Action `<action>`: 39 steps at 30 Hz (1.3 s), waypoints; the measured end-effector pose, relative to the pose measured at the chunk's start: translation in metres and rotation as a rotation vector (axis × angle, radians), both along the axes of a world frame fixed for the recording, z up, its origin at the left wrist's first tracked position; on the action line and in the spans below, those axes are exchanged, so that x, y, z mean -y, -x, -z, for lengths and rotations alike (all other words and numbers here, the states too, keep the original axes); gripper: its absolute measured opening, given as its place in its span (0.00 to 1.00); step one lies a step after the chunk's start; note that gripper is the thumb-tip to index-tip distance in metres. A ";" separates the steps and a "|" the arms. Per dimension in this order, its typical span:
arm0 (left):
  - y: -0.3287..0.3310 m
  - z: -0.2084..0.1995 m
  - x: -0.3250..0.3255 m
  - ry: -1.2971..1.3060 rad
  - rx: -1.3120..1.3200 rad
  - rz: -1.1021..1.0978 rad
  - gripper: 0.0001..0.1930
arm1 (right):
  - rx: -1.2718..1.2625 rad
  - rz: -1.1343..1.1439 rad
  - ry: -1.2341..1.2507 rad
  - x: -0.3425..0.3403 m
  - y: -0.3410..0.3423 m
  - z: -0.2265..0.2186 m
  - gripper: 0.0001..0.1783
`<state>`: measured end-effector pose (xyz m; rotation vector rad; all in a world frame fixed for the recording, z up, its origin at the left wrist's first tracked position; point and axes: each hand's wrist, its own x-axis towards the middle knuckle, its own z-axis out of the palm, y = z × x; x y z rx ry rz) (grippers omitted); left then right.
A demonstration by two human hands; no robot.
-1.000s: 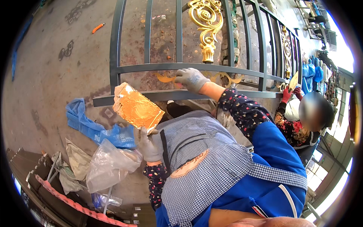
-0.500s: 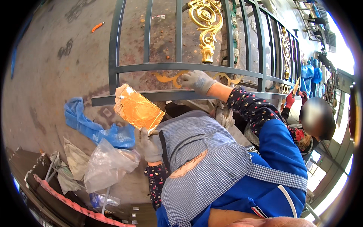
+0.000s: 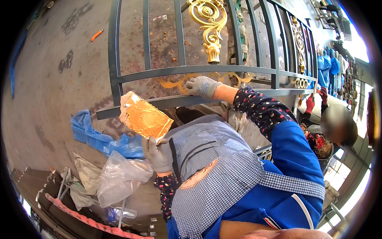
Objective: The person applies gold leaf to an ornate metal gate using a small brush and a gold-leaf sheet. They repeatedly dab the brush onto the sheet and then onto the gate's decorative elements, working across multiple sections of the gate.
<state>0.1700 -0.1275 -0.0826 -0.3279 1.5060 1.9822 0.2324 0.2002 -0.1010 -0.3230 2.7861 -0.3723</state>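
My left hand (image 3: 158,154), in a grey glove, holds up a flat stack of shiny gold leaf sheets (image 3: 144,117) by its lower corner. My right hand (image 3: 202,86), also gloved, presses its fingers on the gold scroll ornament (image 3: 175,83) between the two lower rails of a dark grey metal gate (image 3: 159,73) lying flat. A large gilded ornament (image 3: 207,24) rises among the bars above my right hand. My checked apron and blue sleeve fill the lower middle.
Blue plastic sheet (image 3: 101,139) and a clear plastic bag (image 3: 119,181) lie on the concrete floor at left. An orange cutter (image 3: 96,35) lies far left. Another person in red gloves (image 3: 323,99) works at the gate's right end. Boxes and scraps sit at lower left.
My right hand has slid a little to the right along the gold scroll between the rails. The left hand keeps the gold leaf stack in about the same place.
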 end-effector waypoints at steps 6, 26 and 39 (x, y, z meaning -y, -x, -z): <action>-0.002 0.004 0.006 0.136 -0.242 0.123 0.05 | 0.176 -0.168 -0.068 -0.022 -0.010 -0.003 0.12; 0.011 -0.004 -0.001 0.070 -0.060 0.108 0.09 | -0.123 0.661 -0.071 0.003 -0.059 -0.009 0.07; 0.024 -0.010 0.000 0.039 -0.180 0.269 0.10 | -0.336 1.190 0.002 0.055 -0.040 0.008 0.12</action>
